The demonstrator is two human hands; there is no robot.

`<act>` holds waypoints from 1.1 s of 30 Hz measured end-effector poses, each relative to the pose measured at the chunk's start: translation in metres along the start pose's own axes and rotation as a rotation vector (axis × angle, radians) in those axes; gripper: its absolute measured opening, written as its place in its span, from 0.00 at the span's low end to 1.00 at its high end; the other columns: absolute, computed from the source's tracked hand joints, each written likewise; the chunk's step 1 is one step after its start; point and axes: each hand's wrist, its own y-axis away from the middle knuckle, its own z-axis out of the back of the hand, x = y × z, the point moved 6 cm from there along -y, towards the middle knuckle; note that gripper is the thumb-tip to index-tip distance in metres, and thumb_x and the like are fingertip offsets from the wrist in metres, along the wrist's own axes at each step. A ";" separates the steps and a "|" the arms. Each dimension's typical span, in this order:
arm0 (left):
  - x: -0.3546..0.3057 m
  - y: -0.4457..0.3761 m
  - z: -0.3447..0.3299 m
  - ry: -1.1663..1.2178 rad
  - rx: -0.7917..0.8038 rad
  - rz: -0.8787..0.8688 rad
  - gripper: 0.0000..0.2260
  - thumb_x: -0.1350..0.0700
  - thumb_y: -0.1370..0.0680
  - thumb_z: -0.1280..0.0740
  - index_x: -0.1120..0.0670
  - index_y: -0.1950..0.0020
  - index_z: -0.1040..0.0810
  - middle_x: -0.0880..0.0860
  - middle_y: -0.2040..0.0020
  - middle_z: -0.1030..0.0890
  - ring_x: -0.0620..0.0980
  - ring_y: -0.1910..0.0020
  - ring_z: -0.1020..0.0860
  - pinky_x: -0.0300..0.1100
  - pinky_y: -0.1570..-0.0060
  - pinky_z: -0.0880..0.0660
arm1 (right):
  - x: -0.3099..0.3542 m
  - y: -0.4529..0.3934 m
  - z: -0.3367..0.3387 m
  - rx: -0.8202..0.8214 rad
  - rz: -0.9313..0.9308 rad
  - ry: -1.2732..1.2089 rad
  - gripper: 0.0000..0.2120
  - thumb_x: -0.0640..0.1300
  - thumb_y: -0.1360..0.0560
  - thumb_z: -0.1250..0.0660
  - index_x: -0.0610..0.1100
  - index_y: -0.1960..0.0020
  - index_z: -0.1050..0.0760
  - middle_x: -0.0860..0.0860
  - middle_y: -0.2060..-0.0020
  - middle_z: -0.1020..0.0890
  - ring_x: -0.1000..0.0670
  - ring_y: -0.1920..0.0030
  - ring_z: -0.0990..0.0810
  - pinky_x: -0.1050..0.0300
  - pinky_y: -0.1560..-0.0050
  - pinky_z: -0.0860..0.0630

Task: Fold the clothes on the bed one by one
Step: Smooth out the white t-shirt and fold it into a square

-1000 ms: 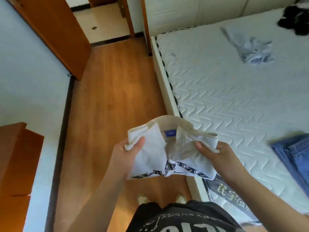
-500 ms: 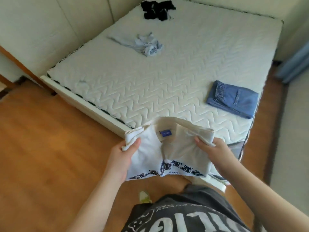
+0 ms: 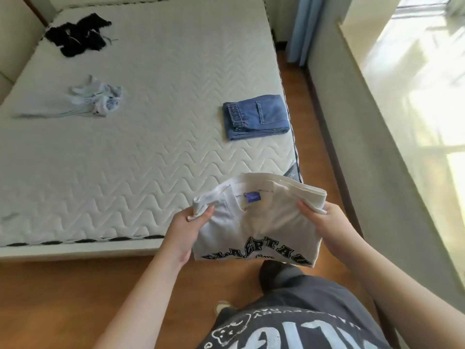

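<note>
Shirt [image 3: 254, 222], white, folded small, held in air over floor just off near right corner of bed [image 3: 151, 152]. Left hand [image 3: 186, 227] pinching left edge, thumb on top; right hand [image 3: 324, 222] pinching right edge likewise. Jeans [image 3: 256, 117] folded near right edge; pale garment [image 3: 93, 99] and black garment [image 3: 75, 35] crumpled far left. Likely next: lay flat beside jeans, keep both pinches level, layers stacked, release together.

The view has swung right along the bed [image 3: 151, 159], from doorway and floor to the window side; folded jeans [image 3: 258, 117] now lie fully visible near its edge.
</note>
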 end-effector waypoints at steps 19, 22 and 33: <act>0.022 -0.175 -0.075 -0.121 -0.150 0.167 0.13 0.44 0.28 0.27 0.49 0.47 0.16 0.48 0.47 0.15 0.51 0.41 0.21 0.53 0.33 0.29 | -0.021 -0.187 0.031 -0.013 -0.220 -0.076 0.04 0.42 0.24 0.29 0.44 0.50 0.19 0.50 0.58 0.14 0.51 0.54 0.16 0.57 0.51 0.20; 0.025 -0.208 -0.072 -0.170 -0.126 0.163 0.08 0.43 0.29 0.27 0.43 0.53 0.15 0.45 0.51 0.14 0.48 0.44 0.19 0.48 0.38 0.27 | -0.025 -0.213 0.022 -0.027 -0.240 -0.074 0.02 0.39 0.24 0.30 0.45 0.54 0.20 0.57 0.68 0.16 0.63 0.68 0.19 0.70 0.68 0.26; 0.030 -0.363 -0.062 -0.322 -0.072 0.106 0.05 0.55 0.25 0.26 0.53 0.51 0.16 0.55 0.52 0.14 0.51 0.54 0.19 0.44 0.50 0.26 | -0.042 -0.337 0.011 -0.136 -0.234 0.064 0.07 0.46 0.27 0.26 0.41 0.55 0.17 0.46 0.62 0.18 0.50 0.59 0.23 0.53 0.55 0.27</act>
